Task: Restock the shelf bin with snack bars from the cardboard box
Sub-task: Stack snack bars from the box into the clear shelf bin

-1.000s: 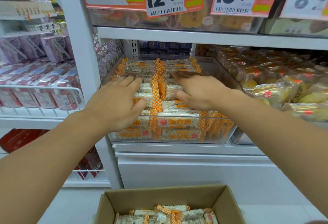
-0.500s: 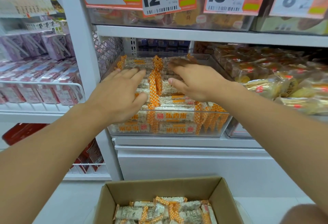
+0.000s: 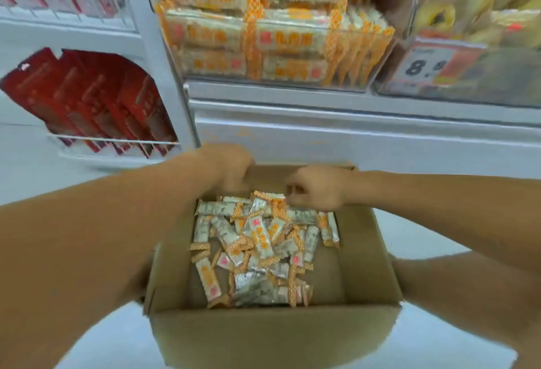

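An open cardboard box [image 3: 272, 336] sits low in front of me, with a loose pile of orange-and-white snack bars [image 3: 260, 240] on its bottom. Both my hands are inside its far end. My left hand [image 3: 231, 169] hangs at the far left corner with its fingers curled downward; motion blur hides whether it holds anything. My right hand [image 3: 319, 190] is over the far edge of the pile, fingers curled and pinching a snack bar [image 3: 273, 197]. Above, the clear shelf bin [image 3: 263, 80] holds neat stacks of the same bars [image 3: 210, 32].
A wire rack of red packets [image 3: 96, 99] stands at lower left beside the white shelf post [image 3: 164, 76]. To the right, a neighbouring bin holds yellow wrapped pastries [image 3: 468, 11] behind a price tag [image 3: 427, 67]. A white shelf base [image 3: 351, 134] runs behind the box.
Both hands have left the bars in the shelf bin and dropped into the cardboard box. My view has tilted down, so the box now fills the lower frame.
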The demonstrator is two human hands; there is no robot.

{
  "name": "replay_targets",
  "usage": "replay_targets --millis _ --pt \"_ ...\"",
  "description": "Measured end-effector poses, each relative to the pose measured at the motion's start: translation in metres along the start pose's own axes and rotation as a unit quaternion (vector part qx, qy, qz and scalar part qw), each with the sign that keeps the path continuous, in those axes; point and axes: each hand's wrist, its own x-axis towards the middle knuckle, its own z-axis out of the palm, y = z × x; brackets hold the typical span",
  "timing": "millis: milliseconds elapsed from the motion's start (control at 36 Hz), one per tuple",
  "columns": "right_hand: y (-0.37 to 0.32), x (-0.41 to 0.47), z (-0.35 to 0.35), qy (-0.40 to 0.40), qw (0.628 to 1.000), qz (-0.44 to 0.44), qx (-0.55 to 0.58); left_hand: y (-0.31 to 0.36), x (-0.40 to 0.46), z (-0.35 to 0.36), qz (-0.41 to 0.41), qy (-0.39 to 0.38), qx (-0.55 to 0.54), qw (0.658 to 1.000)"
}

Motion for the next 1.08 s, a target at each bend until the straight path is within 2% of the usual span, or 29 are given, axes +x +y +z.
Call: replay_targets --millis 56,83,111,194,278,333,361,417,500,556,639,722,861,1000,1083 --pt "0.005 0.003 0.043 -0.176 0.975 0.134 0.033 0.001 0.007 0.055 -0.081 -0.066 -0.074 0.992" --pt "0.009 0.003 0.063 -0.220 0.953 0.196 0.074 0.003 0.008 0.080 -0.123 -0.090 -0.122 0.981" --pt "0.014 0.004 0.085 -0.227 0.932 0.249 0.134 0.006 0.009 0.104 -0.163 -0.109 -0.166 0.966" --pt "0.028 0.008 0.148 -0.160 0.841 0.363 0.368 0.015 0.007 0.161 -0.255 -0.142 -0.296 0.909" --pt "0.029 0.014 0.182 -0.118 0.698 0.403 0.580 0.019 0.010 0.193 -0.343 -0.145 -0.463 0.805" --pt "0.027 0.025 0.191 -0.099 0.630 0.407 0.654 0.023 0.015 0.204 -0.391 -0.136 -0.579 0.702" --pt "0.023 0.031 0.193 -0.089 0.621 0.409 0.662 0.026 0.018 0.207 -0.406 -0.136 -0.619 0.658" --pt "0.019 0.047 0.198 -0.072 0.634 0.404 0.655 0.032 0.026 0.212 -0.427 -0.137 -0.657 0.606" --pt "0.011 0.066 0.202 -0.028 0.625 0.418 0.659 0.036 0.034 0.216 -0.481 -0.078 -0.642 0.592" --pt "0.010 0.073 0.205 0.009 0.621 0.429 0.656 0.035 0.039 0.219 -0.490 -0.065 -0.649 0.578" --pt "0.010 0.074 0.210 0.006 0.622 0.426 0.657 0.036 0.044 0.225 -0.483 -0.048 -0.676 0.555" --pt "0.012 0.072 0.213 0.027 0.600 0.421 0.680 0.038 0.043 0.225 -0.477 -0.046 -0.693 0.539" --pt "0.013 0.060 0.212 0.005 0.578 0.410 0.706 0.041 0.042 0.231 -0.472 -0.018 -0.715 0.516" --pt "0.022 0.049 0.211 0.008 0.579 0.406 0.707 0.045 0.033 0.226 -0.473 0.082 -0.695 0.535" --pt "0.032 0.039 0.212 -0.006 0.587 0.395 0.707 0.047 0.022 0.222 -0.437 0.128 -0.670 0.587"
